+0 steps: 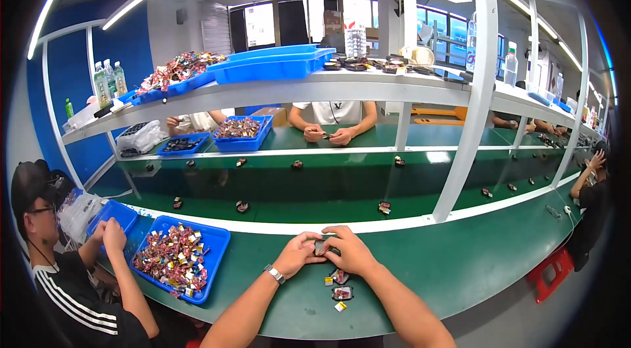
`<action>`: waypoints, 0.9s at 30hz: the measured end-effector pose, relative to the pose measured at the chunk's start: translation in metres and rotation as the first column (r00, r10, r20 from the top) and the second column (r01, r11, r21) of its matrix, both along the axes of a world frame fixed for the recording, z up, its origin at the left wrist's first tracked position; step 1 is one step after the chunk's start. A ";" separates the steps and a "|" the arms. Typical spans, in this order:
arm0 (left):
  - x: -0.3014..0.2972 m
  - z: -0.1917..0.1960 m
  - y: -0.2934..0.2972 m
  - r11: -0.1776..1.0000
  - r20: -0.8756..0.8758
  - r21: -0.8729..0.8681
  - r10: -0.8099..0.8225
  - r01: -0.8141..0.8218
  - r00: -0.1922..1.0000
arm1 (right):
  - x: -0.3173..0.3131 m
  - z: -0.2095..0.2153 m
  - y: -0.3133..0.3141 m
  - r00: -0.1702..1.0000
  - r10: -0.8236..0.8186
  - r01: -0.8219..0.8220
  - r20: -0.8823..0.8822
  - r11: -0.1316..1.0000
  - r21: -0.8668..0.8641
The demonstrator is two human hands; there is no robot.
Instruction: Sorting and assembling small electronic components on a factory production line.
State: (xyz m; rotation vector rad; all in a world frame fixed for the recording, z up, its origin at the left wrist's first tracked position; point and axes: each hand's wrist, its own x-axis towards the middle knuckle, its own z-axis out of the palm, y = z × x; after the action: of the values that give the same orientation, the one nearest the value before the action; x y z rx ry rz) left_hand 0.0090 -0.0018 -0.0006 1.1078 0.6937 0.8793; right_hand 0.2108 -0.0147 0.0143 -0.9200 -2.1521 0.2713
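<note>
Both hands meet above the green bench. My left hand (298, 258), with a metal watch on its wrist, pinches a small dark flat casing (319, 248) from the left. From the other side, the fingers of my right hand (351, 252) close on the same casing, hiding much of it. Just below lie two small dark casings with reddish parts inside, a farther one (340, 276) and a nearer one (342, 293). Beside them are small yellow-and-white pieces, one to the left (328, 281) and one nearest me (340, 306).
At left, a blue tray (222, 255) holds many small red, white and yellow parts. A co-worker (72, 276) sits beyond it. Behind a white rail (296, 226), small assemblies lie spaced along a green belt (309, 197). A white post (465, 111) and loaded shelf (276, 93) stand ahead.
</note>
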 end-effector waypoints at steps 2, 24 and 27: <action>0.001 -0.002 0.001 1.000 -0.016 0.015 0.003 -0.003 1.000 | -0.001 0.001 -0.002 1.000 0.009 -0.009 0.006 1.000 -0.022; -0.003 -0.005 0.002 0.995 0.034 0.026 -0.093 0.092 0.995 | -0.008 -0.011 -0.006 0.995 -0.011 -0.006 -0.100 0.985 -0.172; -0.004 -0.007 0.003 0.998 0.058 0.020 -0.067 0.066 0.996 | -0.013 -0.007 -0.010 0.989 -0.072 0.056 -0.129 0.990 -0.130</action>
State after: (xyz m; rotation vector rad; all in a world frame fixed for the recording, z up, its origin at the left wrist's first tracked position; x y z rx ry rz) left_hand 0.0045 0.0012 -0.0076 1.1107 0.5982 0.8596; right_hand 0.1980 -0.0247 0.0071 -1.0117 -1.9971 0.4290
